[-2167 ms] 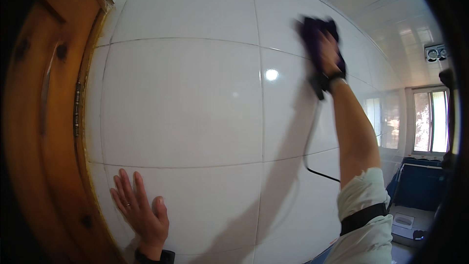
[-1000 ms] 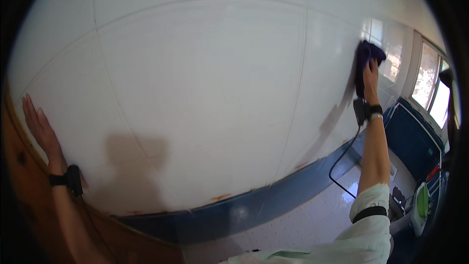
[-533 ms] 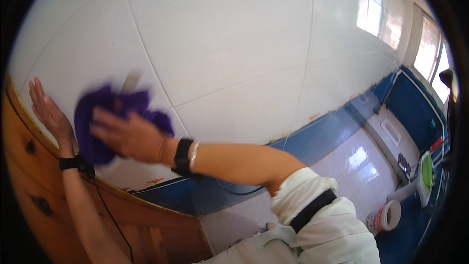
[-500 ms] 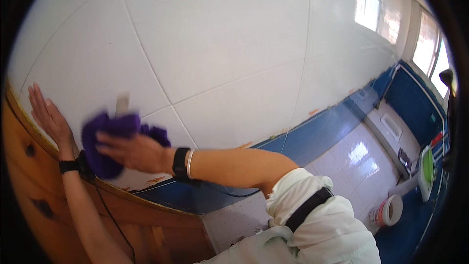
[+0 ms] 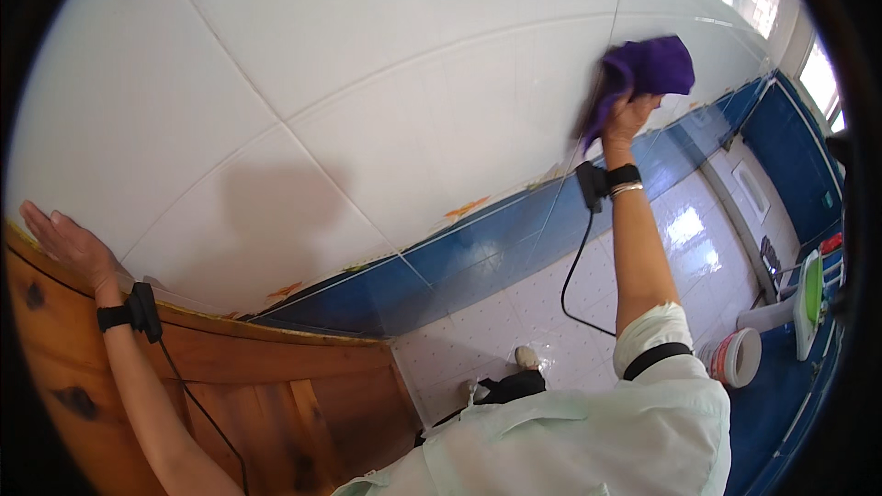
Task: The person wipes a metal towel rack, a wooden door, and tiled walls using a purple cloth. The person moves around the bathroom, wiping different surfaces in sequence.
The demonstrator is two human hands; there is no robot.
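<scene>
My right hand point(image 5: 631, 119) presses a purple cloth point(image 5: 657, 64) against the white tiled wall point(image 5: 441, 119), high on the right side. The cloth is bunched over the fingers, which are partly hidden behind it. At the far left, my left hand point(image 5: 69, 241) lies flat with its fingers stretched out, resting where the wall meets the wooden door frame. Nothing is in it. Both wrists wear black straps with small dark boxes and cables.
Brown wooden panelling point(image 5: 266, 413) stands at lower left. Blue tiles point(image 5: 441, 266) band the wall's bottom above a pale tiled floor point(image 5: 496, 312). To the right are a white bucket point(image 5: 735, 358), a washbasin with a green bowl point(image 5: 810, 289), a squat toilet point(image 5: 751, 191) and a window point(image 5: 818, 83).
My right hand has swept the purple cloth from the left, near my left hand, far across the wall to the right. My left hand stays flat at the edge.
</scene>
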